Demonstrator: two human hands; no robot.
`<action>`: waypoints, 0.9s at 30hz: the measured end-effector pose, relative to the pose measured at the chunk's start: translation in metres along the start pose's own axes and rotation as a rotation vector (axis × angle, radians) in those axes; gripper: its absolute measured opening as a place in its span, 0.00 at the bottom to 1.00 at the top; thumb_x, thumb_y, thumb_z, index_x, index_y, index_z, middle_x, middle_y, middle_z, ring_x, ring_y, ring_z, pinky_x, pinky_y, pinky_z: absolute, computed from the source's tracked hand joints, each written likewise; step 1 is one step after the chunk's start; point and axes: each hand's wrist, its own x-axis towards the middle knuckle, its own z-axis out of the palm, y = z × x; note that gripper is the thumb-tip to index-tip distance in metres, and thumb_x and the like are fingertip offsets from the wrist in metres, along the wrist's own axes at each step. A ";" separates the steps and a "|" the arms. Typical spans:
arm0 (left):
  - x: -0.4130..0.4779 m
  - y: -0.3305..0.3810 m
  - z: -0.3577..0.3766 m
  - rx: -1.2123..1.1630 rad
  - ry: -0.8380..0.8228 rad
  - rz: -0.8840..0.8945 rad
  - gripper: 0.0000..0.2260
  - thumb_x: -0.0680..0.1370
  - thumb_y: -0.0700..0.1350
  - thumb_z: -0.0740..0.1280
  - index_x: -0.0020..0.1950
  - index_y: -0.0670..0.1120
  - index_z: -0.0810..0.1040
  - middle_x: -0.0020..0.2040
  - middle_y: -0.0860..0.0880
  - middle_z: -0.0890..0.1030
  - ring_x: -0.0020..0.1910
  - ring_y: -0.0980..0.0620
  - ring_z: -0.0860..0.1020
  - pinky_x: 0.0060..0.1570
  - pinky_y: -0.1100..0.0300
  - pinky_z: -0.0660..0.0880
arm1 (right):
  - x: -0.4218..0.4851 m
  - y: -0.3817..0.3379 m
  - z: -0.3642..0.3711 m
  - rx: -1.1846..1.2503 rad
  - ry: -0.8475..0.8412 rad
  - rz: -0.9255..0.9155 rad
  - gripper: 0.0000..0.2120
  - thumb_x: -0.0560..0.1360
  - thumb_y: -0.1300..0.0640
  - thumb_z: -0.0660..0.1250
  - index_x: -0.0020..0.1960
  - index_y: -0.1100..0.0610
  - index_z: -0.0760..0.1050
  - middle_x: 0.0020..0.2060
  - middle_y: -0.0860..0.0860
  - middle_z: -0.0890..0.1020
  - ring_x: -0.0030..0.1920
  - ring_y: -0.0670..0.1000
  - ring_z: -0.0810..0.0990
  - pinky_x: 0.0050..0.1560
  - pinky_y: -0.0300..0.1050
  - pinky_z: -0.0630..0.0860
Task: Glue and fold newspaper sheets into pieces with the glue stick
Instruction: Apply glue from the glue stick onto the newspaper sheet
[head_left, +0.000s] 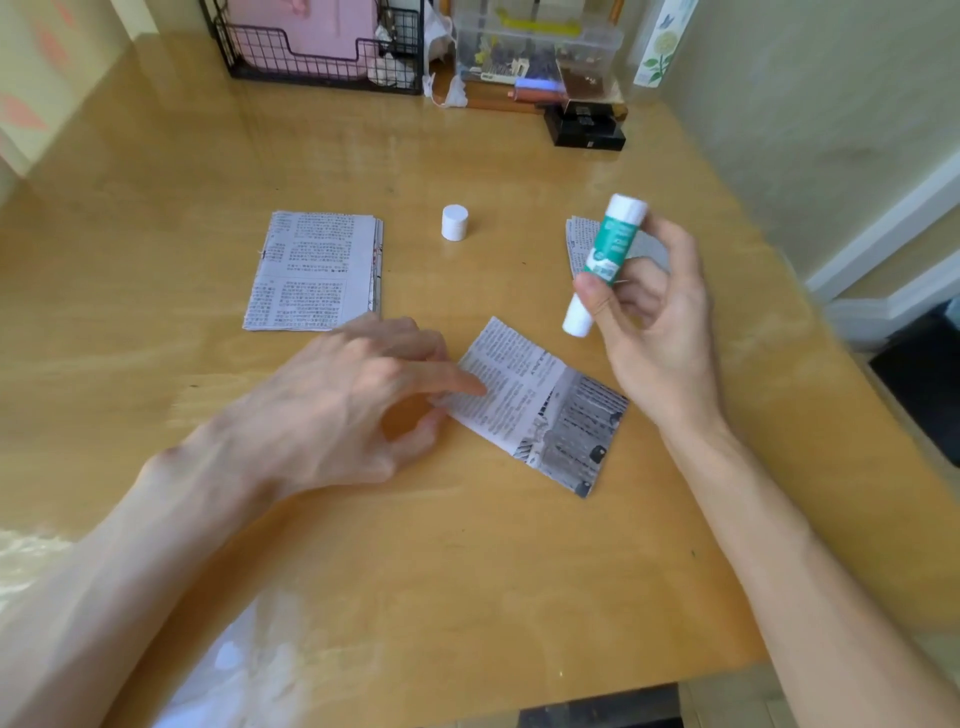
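Left hand (343, 410) loose-fingered, forefinger pressing the newspaper piece (540, 410). Right hand (654, 332) gripping the tilted glue stick (608, 260) above that piece. White cap (455, 222) upright beyond, between both hands.

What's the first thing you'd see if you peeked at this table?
The green-and-white glue stick stands out first, held up in the right hand above the yellow wooden table. Just below, the left hand touches the folded newspaper piece in the middle with its fingers. Farther back a small white round cap stands alone, with a stack of newspaper sheets to its left.
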 end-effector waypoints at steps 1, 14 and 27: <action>0.001 0.002 -0.001 -0.028 0.025 0.017 0.10 0.80 0.47 0.70 0.60 0.54 0.84 0.48 0.57 0.81 0.46 0.52 0.78 0.51 0.48 0.78 | 0.001 0.001 0.003 0.012 -0.022 0.010 0.22 0.80 0.57 0.75 0.68 0.54 0.68 0.47 0.45 0.86 0.46 0.43 0.85 0.54 0.39 0.79; 0.004 -0.004 0.004 -0.020 0.204 -0.056 0.10 0.82 0.46 0.67 0.60 0.52 0.85 0.56 0.53 0.78 0.52 0.50 0.76 0.54 0.52 0.75 | 0.023 -0.012 0.012 0.540 -0.086 0.437 0.12 0.77 0.57 0.77 0.59 0.59 0.83 0.40 0.51 0.83 0.39 0.48 0.78 0.47 0.43 0.75; 0.002 -0.022 0.001 -0.001 0.397 -0.322 0.13 0.80 0.38 0.67 0.59 0.53 0.86 0.52 0.54 0.78 0.51 0.50 0.77 0.45 0.61 0.69 | 0.051 0.005 0.037 0.194 -0.187 0.343 0.11 0.72 0.52 0.82 0.51 0.41 0.86 0.49 0.48 0.82 0.49 0.47 0.81 0.53 0.40 0.78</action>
